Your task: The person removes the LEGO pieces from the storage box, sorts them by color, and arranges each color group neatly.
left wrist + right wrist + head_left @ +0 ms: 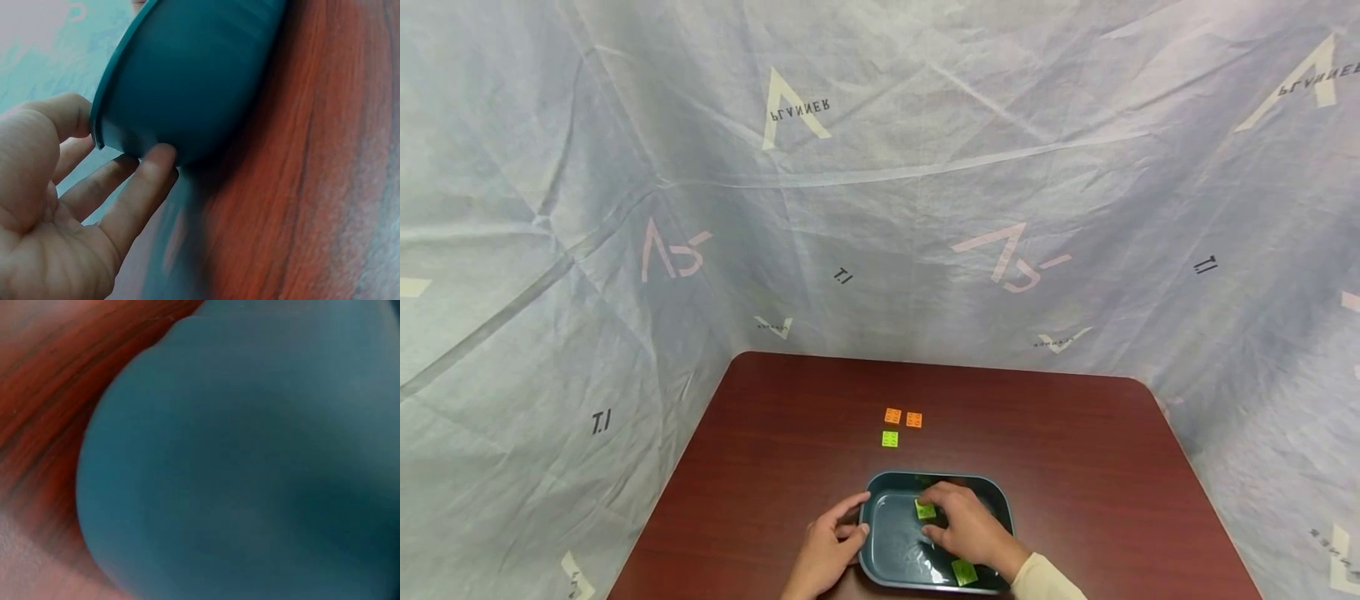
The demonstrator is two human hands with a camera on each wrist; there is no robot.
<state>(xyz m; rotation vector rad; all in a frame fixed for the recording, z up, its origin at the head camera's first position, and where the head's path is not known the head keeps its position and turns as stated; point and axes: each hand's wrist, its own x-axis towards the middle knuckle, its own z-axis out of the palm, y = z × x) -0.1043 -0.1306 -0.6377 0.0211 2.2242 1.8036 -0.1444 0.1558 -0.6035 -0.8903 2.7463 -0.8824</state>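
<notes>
A dark teal tray [891, 533] with raised walls stands near the front of the table. My left hand [831, 546] grips its left wall; in the left wrist view one fingertip goes behind the rim and other fingers [140, 200] press the outer side. Over the tray's right half reaches my right hand [966, 525]. Its fingertips overlap the top edge of a green studded block [926, 510], while the thumb shows just below that block, apart from it. Another green block [964, 572] lies in the tray's front right part. The right wrist view has only the blurred tray [219, 456], no hand.
Behind the tray, two orange studded blocks [892, 416] and a green one [890, 439] sit on the reddish-brown wooden table [790, 425]. Grey printed sheeting [910, 250] hangs behind the table and along both sides.
</notes>
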